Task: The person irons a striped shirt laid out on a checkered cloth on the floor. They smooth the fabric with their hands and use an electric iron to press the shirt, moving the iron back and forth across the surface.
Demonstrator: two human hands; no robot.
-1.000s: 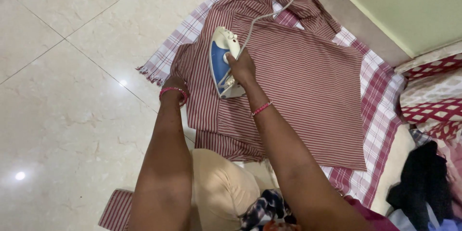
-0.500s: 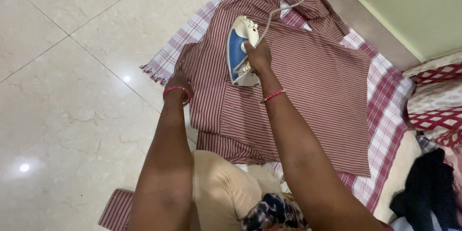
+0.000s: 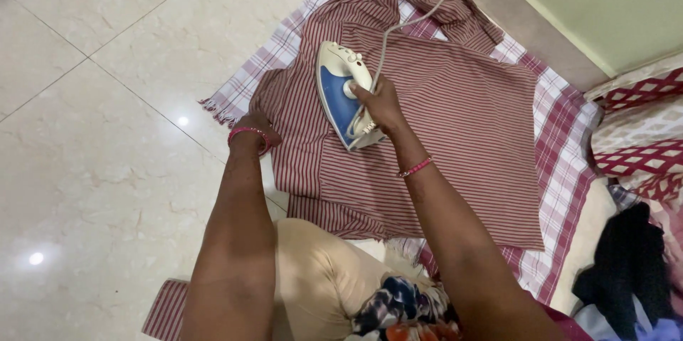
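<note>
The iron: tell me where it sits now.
In the head view, the iron rests on the striped shirt's left half, gripped by the right hand.

Both bare arms reach forward and down from the bottom of the view. The right hand (image 3: 380,105) sits out ahead, fingers (image 3: 358,92) curled tight in a closed grip, knuckles up, wrist bent slightly and ringed by a thin pink band. The right forearm runs long and straight, angled up to the left. The left hand (image 3: 260,122) is lower and to the left, pressed flat and palm down, fingers mostly hidden, a pink bangle at the wrist. The left arm is nearly straight, elbow locked.
</note>
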